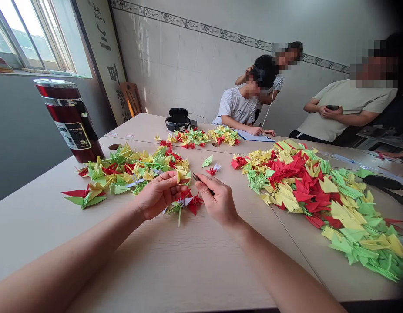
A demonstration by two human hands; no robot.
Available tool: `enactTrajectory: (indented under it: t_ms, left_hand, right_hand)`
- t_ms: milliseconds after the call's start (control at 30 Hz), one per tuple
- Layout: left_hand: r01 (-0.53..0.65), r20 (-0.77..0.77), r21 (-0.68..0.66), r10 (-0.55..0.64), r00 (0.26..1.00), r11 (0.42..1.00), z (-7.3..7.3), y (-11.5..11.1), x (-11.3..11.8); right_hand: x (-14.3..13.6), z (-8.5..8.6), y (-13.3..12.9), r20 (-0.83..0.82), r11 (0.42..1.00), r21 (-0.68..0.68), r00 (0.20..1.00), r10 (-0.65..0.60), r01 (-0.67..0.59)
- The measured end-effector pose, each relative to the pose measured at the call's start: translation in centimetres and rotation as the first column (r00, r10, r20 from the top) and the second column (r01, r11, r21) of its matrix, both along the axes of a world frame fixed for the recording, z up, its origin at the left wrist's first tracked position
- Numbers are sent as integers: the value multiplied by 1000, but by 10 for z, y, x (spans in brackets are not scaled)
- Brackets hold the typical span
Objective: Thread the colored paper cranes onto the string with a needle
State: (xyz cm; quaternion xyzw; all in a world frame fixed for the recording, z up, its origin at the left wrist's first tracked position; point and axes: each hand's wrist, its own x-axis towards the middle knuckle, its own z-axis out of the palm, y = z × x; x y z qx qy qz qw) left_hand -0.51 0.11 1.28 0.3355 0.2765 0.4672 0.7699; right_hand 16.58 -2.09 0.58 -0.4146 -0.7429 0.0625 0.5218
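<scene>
Pale tabletop point(188, 265) with a big heap of folded paper point(306, 184) on the right, a smaller heap point(142, 167) on the left, two hands between.
The left hand point(159, 194) pinches a yellow paper piece point(179, 175) at its fingertips, above the tabletop by the smaller heap; the right hand point(219, 199) grips a slim dark tool point(196, 177). The piece lies left of the right hand, just beyond the tool's tip, which points towards it; its own long axis is too small to tell.
</scene>
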Motion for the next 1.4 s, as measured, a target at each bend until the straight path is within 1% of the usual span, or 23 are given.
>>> enactTrajectory:
  t_ms: [133, 267, 533, 633, 700, 733, 867, 933, 1000, 1100, 1200, 1300, 1400]
  left_hand:
    - [47, -4, 20, -47, 999, 999, -1, -2, 1]
    - [59, -15, 21, -59, 998, 998, -2, -3, 2]
    - [57, -29, 16, -56, 998, 998, -3, -3, 1]
    - [54, -25, 22, -53, 998, 998, -2, -2, 0]
    - [41, -18, 23, -40, 999, 999, -1, -2, 0]
    - [31, -14, 22, -30, 999, 999, -1, -1, 1]
    - [3, -20, 16, -3, 1000, 1000, -2, -1, 1]
    - [8, -38, 29, -7, 999, 1000, -3, -2, 2]
    - [27, -68, 56, -23, 997, 998, -4, -4, 2]
    - [55, -118, 106, -42, 992, 993, -4, -5, 3]
    - [43, -121, 137, -26, 992, 990, -2, -6, 5]
    - [46, -129, 185, -22, 991, 982, -1, -8, 5]
    - [85, -196, 248, -36, 980, 965, -2, -9, 5]
  right_hand:
    - [0, -1, 0, 65, 1000, -8, 998, 21, -21]
    - [-1, -2, -1, 95, 999, -15, 995, 32, -31]
    - [-1, -3, 0, 87, 998, -27, 994, 62, -60]
    - [-1, -2, 0, 80, 998, -44, 996, 38, -34]
    - [-1, -1, 0, 16, 997, -77, 1000, 26, -25]
    - [-1, -1, 1, -42, 994, -101, 999, 28, -32]
    - [-2, -3, 2, -314, 961, -239, 948, 57, -137]
    - [-3, -4, 2, -363, 943, -278, 929, 74, -184]
    - [-4, -5, 2, -339, 942, -274, 936, 94, -194]
    - [-5, -4, 0, -264, 957, -232, 958, 111, -175]
    - [-5, -2, 0, -212, 965, -213, 971, 108, -154]
    - [-5, -1, -1, -179, 967, -211, 978, 108, -146]
    - [-5, -2, -1, -169, 963, -218, 978, 121, -156]
